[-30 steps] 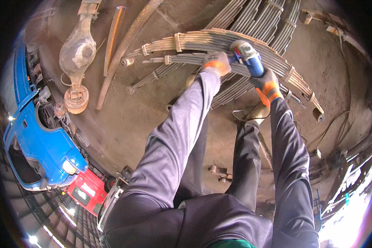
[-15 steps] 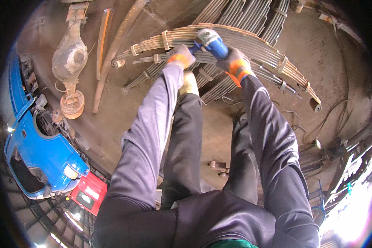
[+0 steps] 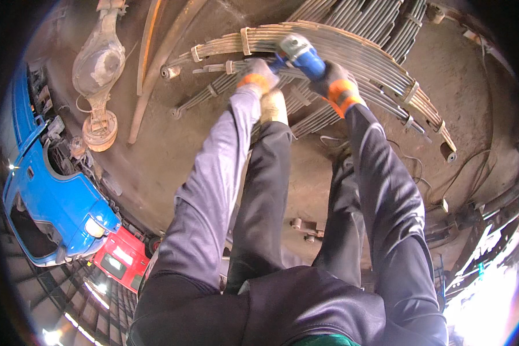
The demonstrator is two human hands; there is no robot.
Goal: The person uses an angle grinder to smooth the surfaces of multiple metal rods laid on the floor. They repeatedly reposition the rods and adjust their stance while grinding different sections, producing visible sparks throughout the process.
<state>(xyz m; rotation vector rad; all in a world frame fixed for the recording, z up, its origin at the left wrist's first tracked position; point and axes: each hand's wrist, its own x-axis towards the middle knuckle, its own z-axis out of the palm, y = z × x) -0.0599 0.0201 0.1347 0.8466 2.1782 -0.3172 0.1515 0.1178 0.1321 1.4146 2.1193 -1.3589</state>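
Note:
A blue angle grinder [image 3: 309,61] with a grey metal head is held in both hands over a stack of leaf springs [image 3: 380,74]. My left hand [image 3: 258,75], in a grey and orange glove, is closed round its side handle. Round the rear of its body is my right hand [image 3: 339,85], gloved the same way. The grinder's head lies over the curved upper spring pack, but its disc cannot be made out, nor whether it touches the metal. Metal clamps [image 3: 245,41] bind the leaves together.
More spring packs [image 3: 368,17] lie beyond. A rusty axle housing [image 3: 100,69] and long curved bars [image 3: 155,75] lie at left. Cables [image 3: 483,144] run over the floor at right. A blue vehicle cab [image 3: 60,199] and a red vehicle [image 3: 121,256] stand at lower left.
Both hands and the grinder have shifted slightly right and up in the view, and the springs also appear farther right. The grip on the grinder is unchanged.

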